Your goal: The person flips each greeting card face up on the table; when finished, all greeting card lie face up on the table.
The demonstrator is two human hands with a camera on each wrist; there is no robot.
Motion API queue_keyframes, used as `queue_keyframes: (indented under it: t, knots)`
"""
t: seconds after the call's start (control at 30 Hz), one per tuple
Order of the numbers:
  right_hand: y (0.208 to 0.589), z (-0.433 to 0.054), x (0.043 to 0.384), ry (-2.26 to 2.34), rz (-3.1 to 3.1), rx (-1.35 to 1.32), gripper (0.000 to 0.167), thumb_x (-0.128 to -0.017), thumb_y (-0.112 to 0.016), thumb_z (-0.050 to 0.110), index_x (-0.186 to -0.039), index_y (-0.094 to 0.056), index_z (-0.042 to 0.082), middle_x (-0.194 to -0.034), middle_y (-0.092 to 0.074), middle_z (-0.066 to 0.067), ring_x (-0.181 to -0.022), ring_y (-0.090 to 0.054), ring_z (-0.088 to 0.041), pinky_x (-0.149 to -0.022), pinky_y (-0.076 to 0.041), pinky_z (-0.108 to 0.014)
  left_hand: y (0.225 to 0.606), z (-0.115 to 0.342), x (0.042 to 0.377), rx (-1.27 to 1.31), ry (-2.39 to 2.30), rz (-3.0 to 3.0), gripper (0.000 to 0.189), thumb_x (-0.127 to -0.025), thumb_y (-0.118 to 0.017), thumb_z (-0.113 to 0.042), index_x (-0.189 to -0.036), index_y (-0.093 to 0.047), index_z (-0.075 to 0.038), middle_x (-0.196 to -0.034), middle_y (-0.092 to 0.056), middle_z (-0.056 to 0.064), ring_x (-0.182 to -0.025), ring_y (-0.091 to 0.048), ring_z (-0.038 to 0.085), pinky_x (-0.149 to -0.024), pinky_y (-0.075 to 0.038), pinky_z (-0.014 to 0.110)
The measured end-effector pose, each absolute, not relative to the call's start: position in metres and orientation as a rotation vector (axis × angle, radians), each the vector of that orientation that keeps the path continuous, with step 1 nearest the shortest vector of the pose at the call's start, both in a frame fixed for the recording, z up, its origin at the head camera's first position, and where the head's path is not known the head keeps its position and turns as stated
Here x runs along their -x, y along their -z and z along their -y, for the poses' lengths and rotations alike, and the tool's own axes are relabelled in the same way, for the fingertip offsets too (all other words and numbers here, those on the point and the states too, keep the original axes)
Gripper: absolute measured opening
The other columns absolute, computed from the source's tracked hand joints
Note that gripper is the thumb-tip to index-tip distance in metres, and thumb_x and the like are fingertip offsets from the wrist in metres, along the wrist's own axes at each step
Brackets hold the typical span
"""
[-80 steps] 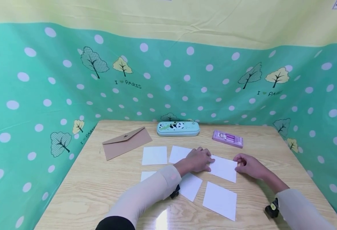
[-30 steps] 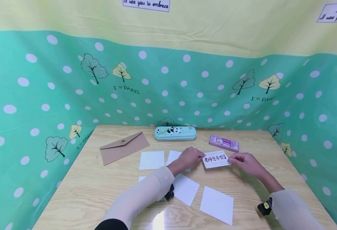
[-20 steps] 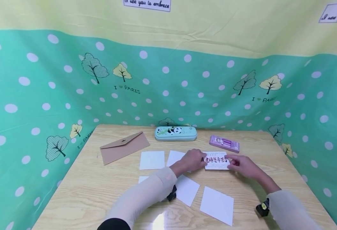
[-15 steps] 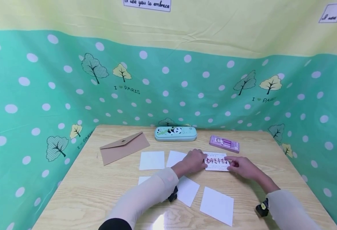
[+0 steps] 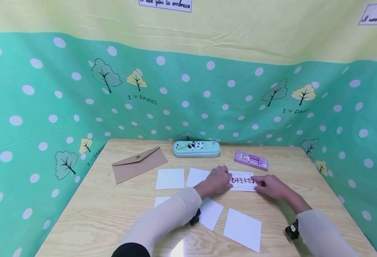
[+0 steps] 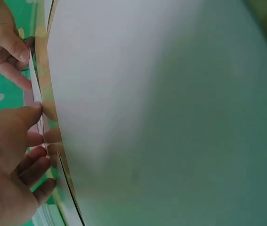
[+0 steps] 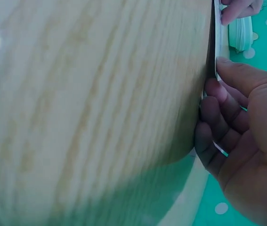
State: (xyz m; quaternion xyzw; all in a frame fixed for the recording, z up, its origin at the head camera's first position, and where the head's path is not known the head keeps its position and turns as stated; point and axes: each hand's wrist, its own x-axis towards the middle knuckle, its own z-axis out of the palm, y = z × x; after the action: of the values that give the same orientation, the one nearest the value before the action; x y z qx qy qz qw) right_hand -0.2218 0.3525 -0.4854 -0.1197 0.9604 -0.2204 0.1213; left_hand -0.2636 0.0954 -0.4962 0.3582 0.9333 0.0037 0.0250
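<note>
Head view shows me the card [image 5: 241, 181] now flipped lettered side up, so readable, right of centre at the worktop [image 5: 105, 214], fingers of left hand [image 5: 219, 180] and right hand [image 5: 271, 186] pinching opposite ends.

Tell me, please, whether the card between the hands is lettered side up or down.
Lettered side up: the head view shows red characters across the card, between the left hand and right hand.

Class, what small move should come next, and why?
Probably lay the white rectangular paper card with red characters flat on the pale wooden table and release it: its lettered side faces up, and the left hand and right hand pinch opposite edges.
</note>
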Motion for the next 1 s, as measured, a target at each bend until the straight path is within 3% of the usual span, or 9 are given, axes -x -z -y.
queue_keyframes:
  t: [0.3, 0.8, 1.0]
  knots:
    - [0.482, -0.352, 0.222, 0.543, -2.813, 0.317, 0.049, -0.094, -0.071, 0.019, -0.140, -0.061, 0.008, -0.065, -0.047, 0.004, -0.060, -0.041, -0.010, -0.054, -0.033, -0.022, 0.500, -0.097, 0.263, -1.110, 0.026, -2.896, 0.051, -0.099, -0.057, -0.055, -0.139, -0.063, -0.024, -0.132, -0.059, -0.002, -0.114, -0.052, 0.014, -0.099, -0.048, 0.031]
    - [0.478, -0.354, 0.220, 0.582, -2.841, 0.396, 0.048, -0.096, -0.068, 0.018, -0.142, -0.059, 0.006, -0.070, -0.052, 0.005, -0.062, -0.046, -0.008, -0.056, -0.038, -0.022, 0.492, -0.094, 0.264, -1.117, -0.025, -2.884, 0.056, -0.098, -0.059, -0.055, -0.143, -0.059, -0.022, -0.139, -0.059, 0.000, -0.123, -0.055, 0.016, -0.105, -0.048, 0.034]
    - [0.468, -0.347, 0.207, 0.606, -2.852, 0.402, 0.047, -0.097, -0.067, 0.016, -0.142, -0.059, 0.005, -0.075, -0.057, 0.006, -0.064, -0.048, -0.007, -0.056, -0.042, -0.021, 0.488, -0.079, 0.257, -1.200, -0.095, -2.889, 0.054, -0.098, -0.062, -0.052, -0.143, -0.059, -0.023, -0.135, -0.061, -0.001, -0.119, -0.057, 0.015, -0.101, -0.050, 0.032]
